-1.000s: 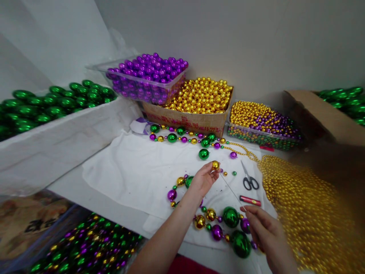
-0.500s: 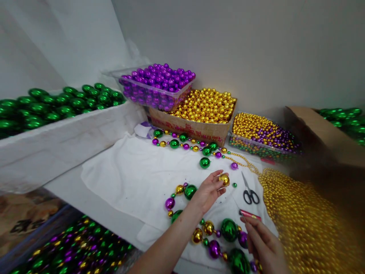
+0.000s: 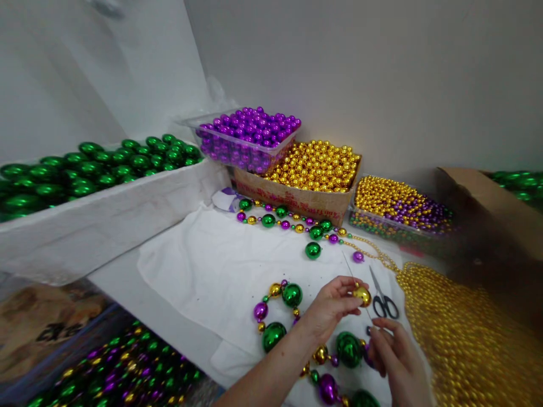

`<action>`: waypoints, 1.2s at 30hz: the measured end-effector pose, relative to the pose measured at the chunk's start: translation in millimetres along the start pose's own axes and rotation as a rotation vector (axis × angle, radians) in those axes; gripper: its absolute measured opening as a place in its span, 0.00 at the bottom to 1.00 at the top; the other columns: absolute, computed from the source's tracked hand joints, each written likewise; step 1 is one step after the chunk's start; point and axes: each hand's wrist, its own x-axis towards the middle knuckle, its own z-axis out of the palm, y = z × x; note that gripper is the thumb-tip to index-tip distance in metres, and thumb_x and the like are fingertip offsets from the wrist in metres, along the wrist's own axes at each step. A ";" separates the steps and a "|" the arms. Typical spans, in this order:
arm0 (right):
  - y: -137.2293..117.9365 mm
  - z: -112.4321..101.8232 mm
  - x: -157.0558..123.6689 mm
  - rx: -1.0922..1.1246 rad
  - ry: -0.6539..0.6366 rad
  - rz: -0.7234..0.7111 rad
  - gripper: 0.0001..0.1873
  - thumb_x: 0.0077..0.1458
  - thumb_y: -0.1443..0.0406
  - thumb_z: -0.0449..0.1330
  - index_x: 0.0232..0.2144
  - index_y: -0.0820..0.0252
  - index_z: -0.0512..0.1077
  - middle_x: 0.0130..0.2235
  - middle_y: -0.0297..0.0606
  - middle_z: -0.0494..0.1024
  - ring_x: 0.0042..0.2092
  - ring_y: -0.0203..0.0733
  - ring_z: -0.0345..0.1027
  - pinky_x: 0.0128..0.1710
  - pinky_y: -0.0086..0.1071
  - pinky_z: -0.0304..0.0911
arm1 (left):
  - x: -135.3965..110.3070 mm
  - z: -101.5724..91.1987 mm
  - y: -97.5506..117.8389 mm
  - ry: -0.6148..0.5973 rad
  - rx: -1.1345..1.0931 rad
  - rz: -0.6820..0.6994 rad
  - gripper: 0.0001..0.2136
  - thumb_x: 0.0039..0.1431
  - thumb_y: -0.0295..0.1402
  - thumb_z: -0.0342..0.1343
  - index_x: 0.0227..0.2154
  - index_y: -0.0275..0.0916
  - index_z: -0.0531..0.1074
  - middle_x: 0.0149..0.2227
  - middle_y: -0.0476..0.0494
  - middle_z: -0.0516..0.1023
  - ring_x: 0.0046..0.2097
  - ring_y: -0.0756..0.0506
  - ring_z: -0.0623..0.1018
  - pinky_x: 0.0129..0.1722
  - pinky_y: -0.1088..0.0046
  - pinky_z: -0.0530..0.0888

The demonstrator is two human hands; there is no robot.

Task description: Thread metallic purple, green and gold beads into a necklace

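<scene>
My left hand [image 3: 333, 308] pinches a gold bead [image 3: 362, 295] between thumb and fingers, just left of the black scissors [image 3: 384, 302]. A thin needle [image 3: 354, 280] passes through the bead, its tip pointing up and left. My right hand [image 3: 392, 359] is closed on the needle's lower end, low in the picture. Under both hands lies a strand of big green, purple and gold beads [image 3: 292, 297] on a white cloth [image 3: 220, 265].
At the back stand a tray of purple balls [image 3: 248, 133], a cardboard box of gold balls [image 3: 316, 167] and a tray of small mixed beads [image 3: 394, 206]. Green balls [image 3: 85, 169] fill a white box at left. A heap of gold bead chains [image 3: 466, 333] lies right. A second strand [image 3: 292, 223] lies behind.
The gold bead has gone onto the needle, whose tip now sticks out above it. My hands have come closer together, and the view has shifted so everything sits lower and more to the right.
</scene>
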 end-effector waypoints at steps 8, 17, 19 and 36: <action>-0.9 5.8 -0.6 0.021 -0.032 -0.002 0.27 0.48 0.49 0.60 0.44 0.61 0.63 0.18 0.28 0.65 0.22 0.33 0.55 0.20 0.25 0.49 | 0.8 -4.9 -8.5 -0.033 0.062 -0.006 0.15 0.50 0.32 0.62 0.42 0.35 0.72 0.46 0.39 0.74 0.39 0.50 0.74 0.34 0.76 0.66; 1.0 -3.4 5.6 0.046 -0.019 -0.030 0.22 0.49 0.54 0.61 0.43 0.61 0.64 0.19 0.28 0.67 0.21 0.32 0.56 0.19 0.24 0.47 | 14.6 -10.3 -19.5 0.019 0.148 -0.009 0.12 0.53 0.38 0.59 0.35 0.34 0.74 0.40 0.41 0.75 0.38 0.49 0.73 0.37 0.74 0.68; 2.5 -7.0 6.3 0.052 -0.018 -0.025 0.21 0.50 0.55 0.60 0.42 0.61 0.65 0.19 0.28 0.67 0.20 0.31 0.56 0.19 0.24 0.48 | 17.1 -10.0 -20.2 0.025 0.176 -0.023 0.12 0.54 0.38 0.58 0.35 0.34 0.74 0.39 0.41 0.74 0.38 0.49 0.73 0.37 0.74 0.68; -8.7 -40.3 27.5 0.143 -0.050 -0.005 0.21 0.48 0.58 0.61 0.43 0.60 0.65 0.21 0.31 0.72 0.19 0.30 0.56 0.19 0.24 0.49 | 53.8 17.5 -20.1 -0.103 0.266 -0.081 0.10 0.53 0.36 0.57 0.35 0.36 0.73 0.34 0.43 0.75 0.36 0.49 0.75 0.37 0.71 0.68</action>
